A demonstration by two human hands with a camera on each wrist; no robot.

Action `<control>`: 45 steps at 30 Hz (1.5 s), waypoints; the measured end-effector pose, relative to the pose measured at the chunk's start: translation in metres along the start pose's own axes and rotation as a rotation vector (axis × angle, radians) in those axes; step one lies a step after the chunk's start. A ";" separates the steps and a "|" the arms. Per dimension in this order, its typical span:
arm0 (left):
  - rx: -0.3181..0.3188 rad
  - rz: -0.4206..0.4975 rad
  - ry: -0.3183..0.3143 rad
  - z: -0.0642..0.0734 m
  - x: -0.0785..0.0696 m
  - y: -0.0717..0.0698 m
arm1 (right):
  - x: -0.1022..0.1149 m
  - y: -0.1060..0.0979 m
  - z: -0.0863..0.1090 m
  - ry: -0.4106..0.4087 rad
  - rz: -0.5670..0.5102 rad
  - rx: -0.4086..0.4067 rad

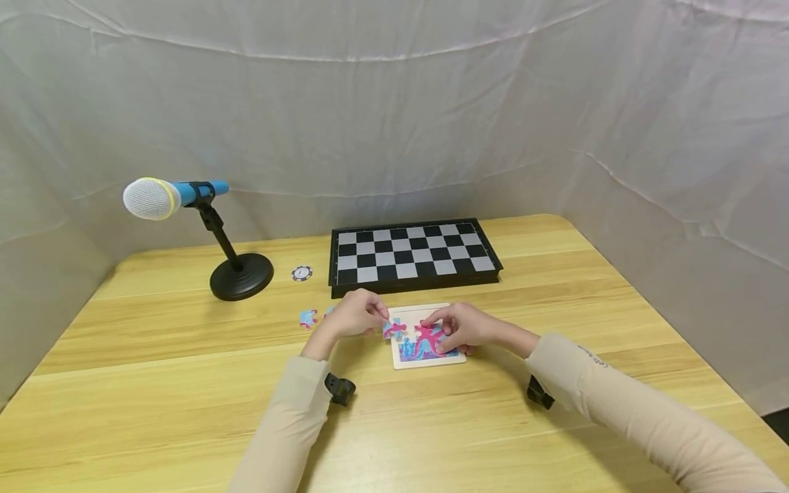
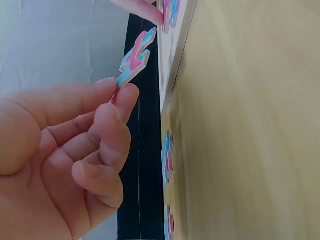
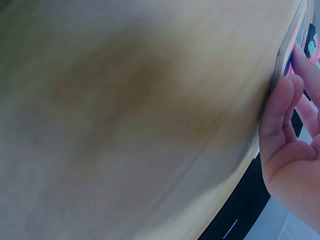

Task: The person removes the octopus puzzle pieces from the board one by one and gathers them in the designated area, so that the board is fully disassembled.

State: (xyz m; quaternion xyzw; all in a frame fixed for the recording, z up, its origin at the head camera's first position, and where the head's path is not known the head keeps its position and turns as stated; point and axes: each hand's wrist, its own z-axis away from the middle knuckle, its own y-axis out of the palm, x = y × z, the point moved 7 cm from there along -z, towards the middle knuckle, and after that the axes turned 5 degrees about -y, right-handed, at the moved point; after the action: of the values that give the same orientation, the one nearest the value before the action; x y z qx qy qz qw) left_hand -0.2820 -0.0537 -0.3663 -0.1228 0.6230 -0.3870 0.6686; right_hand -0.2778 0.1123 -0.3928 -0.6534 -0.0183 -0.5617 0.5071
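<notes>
My left hand point(image 1: 356, 315) pinches a pink and blue jigsaw piece point(image 1: 394, 329) between thumb and fingertip, raised over the left side of a pale puzzle tray point(image 1: 425, 365). In the left wrist view, this jigsaw piece point(image 2: 135, 56) tilts upward from the fingertips. Joined pieces point(image 1: 422, 349) with a pink figure on blue fill the lower part of the tray. My right hand point(image 1: 465, 325) rests at the tray's right side, thumb and index finger spread apart and touching the joined pieces. Its other fingers point(image 3: 277, 107) lie bent against the tray's edge in the right wrist view.
A loose jigsaw piece point(image 1: 307, 318) lies left of the left hand, with another partly hidden behind that hand. Behind the tray is a folded black-and-white chessboard point(image 1: 413, 253). A poker chip point(image 1: 302, 273) and a blue microphone point(image 1: 185, 194) on a black stand point(image 1: 242, 277) are at the back left.
</notes>
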 end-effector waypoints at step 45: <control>-0.097 0.146 -0.077 0.049 0.078 -0.071 | -0.001 0.000 0.002 -0.012 -0.010 -0.012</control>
State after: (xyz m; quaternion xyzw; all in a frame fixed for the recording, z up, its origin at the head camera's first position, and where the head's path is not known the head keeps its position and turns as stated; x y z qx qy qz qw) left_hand -0.2680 -0.1692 -0.3684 -0.1241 0.6223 -0.3018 0.7116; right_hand -0.2767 0.1139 -0.3934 -0.6597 -0.0214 -0.5604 0.5003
